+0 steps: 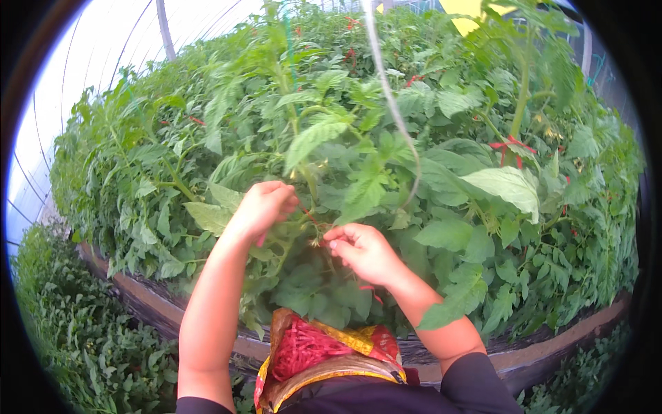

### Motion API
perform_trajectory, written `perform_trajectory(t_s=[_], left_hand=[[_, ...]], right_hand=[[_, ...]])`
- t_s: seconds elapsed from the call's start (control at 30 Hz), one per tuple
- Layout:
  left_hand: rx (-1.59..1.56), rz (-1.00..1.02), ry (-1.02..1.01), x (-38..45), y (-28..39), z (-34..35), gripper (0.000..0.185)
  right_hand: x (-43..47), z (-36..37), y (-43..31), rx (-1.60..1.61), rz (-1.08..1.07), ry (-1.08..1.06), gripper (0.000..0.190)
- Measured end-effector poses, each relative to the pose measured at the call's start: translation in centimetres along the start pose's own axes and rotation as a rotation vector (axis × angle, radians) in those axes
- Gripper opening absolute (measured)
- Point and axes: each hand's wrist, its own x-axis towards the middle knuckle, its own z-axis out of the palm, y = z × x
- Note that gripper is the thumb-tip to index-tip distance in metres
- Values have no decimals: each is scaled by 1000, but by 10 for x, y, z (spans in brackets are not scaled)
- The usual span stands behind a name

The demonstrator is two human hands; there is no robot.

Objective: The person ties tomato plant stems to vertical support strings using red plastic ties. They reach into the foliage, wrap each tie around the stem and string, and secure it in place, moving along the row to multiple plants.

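A thin red plastic tie (pixel 309 213) stretches between my two hands, beside a green tomato stem with small blossoms (pixel 315 240). My left hand (pixel 271 207) grips one end, and a pink-red tail pokes out below its fingers. Thumb and forefinger of my right hand (pixel 359 251) pinch together at the tie's other end, close to the blossoms. Whether the tie passes around the stem cannot be made out. At my waist hangs an opened red and yellow bag (pixel 372 339) full of loose red plastic strips (pixel 305 352).
Dense tomato plants (pixel 450 233) fill the bed ahead, several bearing red ties such as the bow (pixel 512 147) at right. A pale hanging cord (pixel 385 77) dangles before me. Below runs the bed's edge (pixel 532 357); more plants (pixel 77 326) grow at lower left. Greenhouse film (pixel 103 41) rises behind.
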Motion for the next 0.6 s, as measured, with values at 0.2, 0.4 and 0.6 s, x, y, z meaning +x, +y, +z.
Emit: perform_trajectory(t_s=[0.2,0.4,0.6], left_hand=[[-275,-10,-18,4,-13,-3,35],[-209,160,-47,4,-25,-1,33],[-117,248,-170,8,-30,-3,34]], right_hand=[[17,-14,-15,208,110,4,21],[22,-12,-27,182,159,98,18],[16,-12,-22,231,183,25,20]])
